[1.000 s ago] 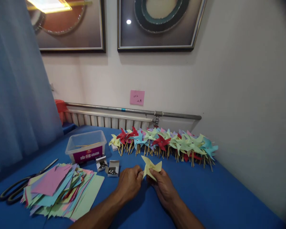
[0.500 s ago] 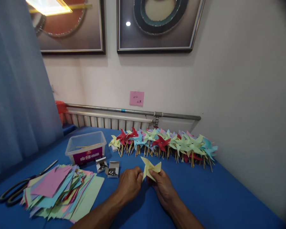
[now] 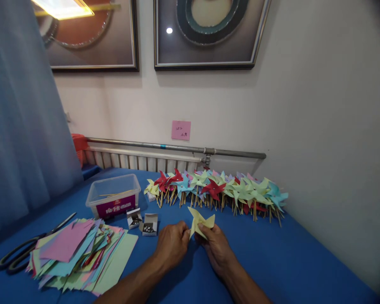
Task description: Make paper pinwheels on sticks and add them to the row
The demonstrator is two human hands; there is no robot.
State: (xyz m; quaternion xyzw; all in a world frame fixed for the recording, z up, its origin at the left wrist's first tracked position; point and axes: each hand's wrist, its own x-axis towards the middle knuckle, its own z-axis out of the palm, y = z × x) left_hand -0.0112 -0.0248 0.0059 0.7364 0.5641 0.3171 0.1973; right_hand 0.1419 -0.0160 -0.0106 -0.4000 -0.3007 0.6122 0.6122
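Note:
A pale yellow paper pinwheel (image 3: 196,220) is pinched in my right hand (image 3: 218,247), with the thumb pressed on its middle. Close against its left blade is my left hand (image 3: 173,241), closed, fingertips together. What those fingers hold, if anything, is hidden. No stick shows on this pinwheel. To the left of my hands stand two small open boxes, one (image 3: 150,224) and another (image 3: 134,218), both with shiny metal pins inside. Beyond my hands, finished-looking pinwheels on sticks (image 3: 213,189) lie in a long colourful row.
Loose coloured paper sheets (image 3: 82,257) are heaped at the left, beside black-handled scissors (image 3: 28,251). Behind them stands a clear plastic tub (image 3: 114,196) with thin sticks in it. A blue cloth (image 3: 272,261) covers the table, which meets the wall and a radiator (image 3: 142,160).
The view has shifted very slightly. Both hands and the yellow pinwheel keep nearly the same pose.

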